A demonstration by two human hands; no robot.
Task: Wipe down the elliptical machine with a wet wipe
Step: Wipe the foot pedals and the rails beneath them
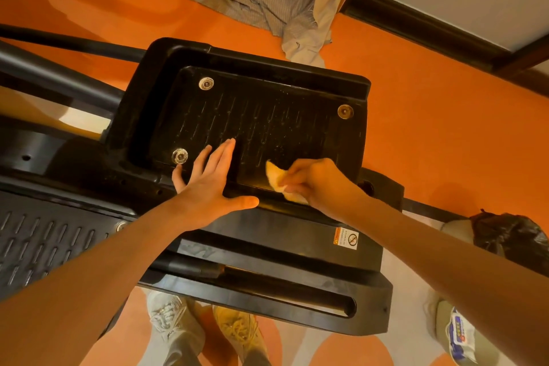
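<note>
Wiping the near rim of the elliptical's foot pedal [252, 116].

Our right hand [315, 184] pinches the crumpled wet wipe [274, 177] against the pedal's near edge, while our left hand [208, 184], fingers straight, rests flat just beside it; next, we judge, we sweep the wipe away from the grip across the ribbed tread.

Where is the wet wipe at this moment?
In the head view, the wet wipe is pinched in the right hand, on the near right edge of the black pedal.
</note>
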